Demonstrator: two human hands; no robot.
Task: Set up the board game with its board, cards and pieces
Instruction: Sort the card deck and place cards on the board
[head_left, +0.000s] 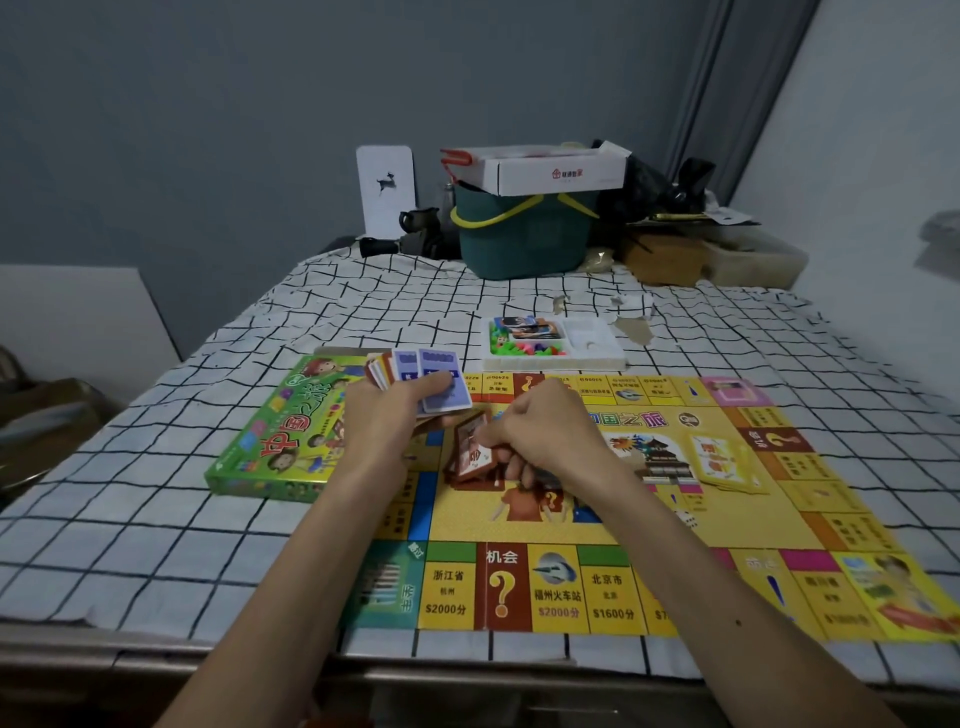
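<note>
Mid-frame over board (613, 499): left hand (384, 415) holds fanned cards (415, 376), right hand (540, 436) pinches brown cards (470, 452) — thin, slippery — grip by edges.

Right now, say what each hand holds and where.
Left hand grips fanned cards by their lower ends; right hand pinches brown cards by their right edge.

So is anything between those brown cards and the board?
Nothing visible blocks them. The right hand holds the brown cards over the board; the left hand, gripping blue cards, is off to the side.
</note>
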